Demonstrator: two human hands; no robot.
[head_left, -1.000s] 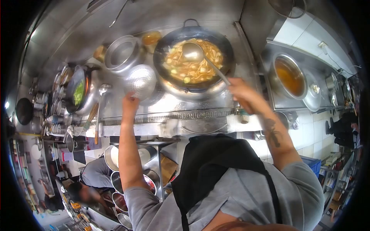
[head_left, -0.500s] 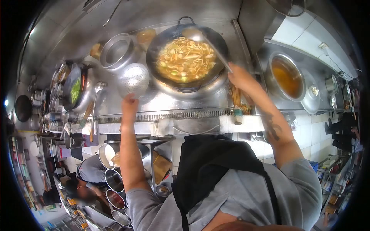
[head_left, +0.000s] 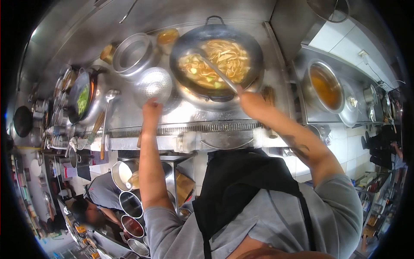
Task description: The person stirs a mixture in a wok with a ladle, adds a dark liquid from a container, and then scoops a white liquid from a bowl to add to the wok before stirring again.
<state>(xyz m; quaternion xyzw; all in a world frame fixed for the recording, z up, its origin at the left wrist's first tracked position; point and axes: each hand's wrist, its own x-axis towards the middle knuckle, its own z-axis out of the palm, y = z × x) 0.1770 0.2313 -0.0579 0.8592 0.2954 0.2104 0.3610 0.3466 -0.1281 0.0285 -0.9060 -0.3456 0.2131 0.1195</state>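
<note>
My right hand [head_left: 252, 103] is closed around the handle of a ladle [head_left: 222, 74]. The ladle's bowl lies at the left side of a wok [head_left: 176, 41] on the stove, partly in the food. Wide noodles [head_left: 228, 56] with pale chunks and some green pieces sit in brown broth there. My left hand [head_left: 152, 108] grips a perforated skimmer [head_left: 154, 83], its round head held level to the left of the wok. Most of the skimmer's handle is hidden by my hand and forearm.
Behind the skimmer stands a metal pot [head_left: 131, 52]. To the right is a deep pot of brown liquid [head_left: 325, 88] beside a lid. A second wok [head_left: 77, 110] holds green vegetables at left, near another ladle [head_left: 112, 95]. A person [head_left: 103, 192] bends at lower left.
The ladle has swept from the wok's far right to its left side, and my right hand has come left and nearer to me. The left hand still holds the skimmer.
</note>
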